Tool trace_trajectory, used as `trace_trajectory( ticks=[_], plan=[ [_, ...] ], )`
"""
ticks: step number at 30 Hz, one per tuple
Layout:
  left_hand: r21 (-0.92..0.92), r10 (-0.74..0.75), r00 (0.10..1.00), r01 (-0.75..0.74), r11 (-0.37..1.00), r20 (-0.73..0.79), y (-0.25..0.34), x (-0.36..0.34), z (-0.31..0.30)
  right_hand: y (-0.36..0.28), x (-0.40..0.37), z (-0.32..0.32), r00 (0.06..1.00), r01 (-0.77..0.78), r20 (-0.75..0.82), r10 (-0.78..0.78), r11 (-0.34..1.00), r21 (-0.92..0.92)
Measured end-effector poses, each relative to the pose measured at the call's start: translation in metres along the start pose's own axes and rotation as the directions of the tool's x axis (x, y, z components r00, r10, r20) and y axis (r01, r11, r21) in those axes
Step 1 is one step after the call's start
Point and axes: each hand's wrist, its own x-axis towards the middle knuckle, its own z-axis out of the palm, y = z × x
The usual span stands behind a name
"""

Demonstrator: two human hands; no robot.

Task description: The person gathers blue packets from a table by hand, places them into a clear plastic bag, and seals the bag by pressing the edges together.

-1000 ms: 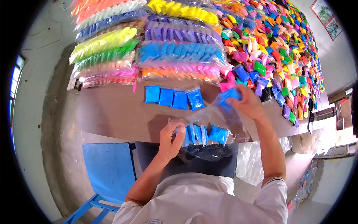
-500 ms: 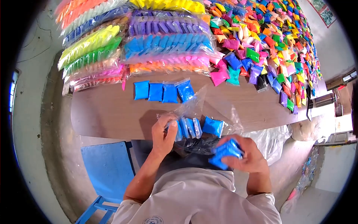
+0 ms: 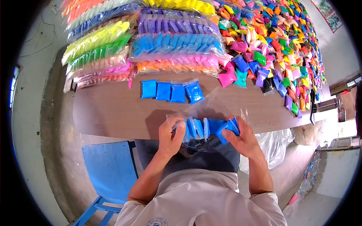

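A clear plastic bag [image 3: 201,109] lies open at the table's near edge, with several blue packets [image 3: 198,129] standing in a row inside it. My left hand [image 3: 171,136] is closed on the left side of this bag, thumb against the end of the row. Between the thumb and fingers of my right hand [image 3: 241,138] is a small stack of blue packets [image 3: 227,131], held at the bag's right side. Another blue packet behind the stack is partly covered. Farther up the table, a short row of loose blue packets [image 3: 170,92] lies flat.
Filled bags of packets sorted by colour [image 3: 177,45] are stacked at the back left. A large heap of loose multicoloured packets [image 3: 271,49] covers the right side of the brown table [image 3: 109,109]. A blue chair [image 3: 109,162] stands at the lower left.
My right hand has moved up and inward with its blue packets, from below the table edge to the bag's right side. My left hand keeps its hold on the bag.
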Motion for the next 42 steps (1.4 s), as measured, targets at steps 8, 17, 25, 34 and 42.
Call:
trace_trajectory(
  ticks=[8,17,25,34,42],
  plan=[
    [0.018,-0.006,1.0,0.006,1.0,-0.009,0.001,-0.001,-0.001,0.006,0.009,0.025,0.991,0.013,-0.119,0.063,0.837,0.547],
    [0.025,0.002,1.0,-0.002,1.0,0.008,-0.001,-0.001,-0.002,0.022,0.015,0.038,0.97,-0.104,0.009,0.242,0.383,0.918],
    [0.042,0.001,1.0,-0.002,0.999,0.028,-0.001,0.0,-0.002,0.024,0.012,0.043,0.96,-0.081,-0.114,0.256,0.642,0.763],
    [0.042,0.008,1.0,-0.009,0.999,0.015,0.001,0.0,-0.002,-0.004,-0.004,0.027,0.963,0.255,-0.048,-0.265,0.954,-0.155],
    [0.022,0.019,1.0,-0.019,1.0,0.003,0.0,-0.002,-0.001,0.006,-0.003,0.025,0.966,0.254,0.141,-0.215,0.885,-0.39]
  ],
)
